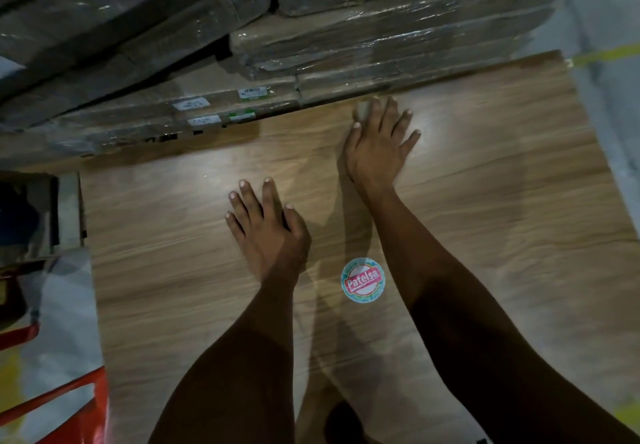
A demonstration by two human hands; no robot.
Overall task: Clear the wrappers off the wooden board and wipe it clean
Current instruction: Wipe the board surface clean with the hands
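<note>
The wooden board [485,201] lies flat and fills most of the view, its grain running left to right. My left hand [268,225] rests flat on the board near the middle, fingers spread, holding nothing. My right hand [379,138] presses palm-down near the board's far edge. A small greyish pad or cloth [363,110] shows under its thumb and forefinger. A round sticker [362,280] with red lettering sits on the board between my forearms. No loose wrappers show on the board.
Stacks of plastic-wrapped flat cardboard packs [311,45] lie along the board's far edge and overlap it at the left. A red plastic frame [69,405] stands at the lower left. A yellow floor line [606,55] shows at upper right.
</note>
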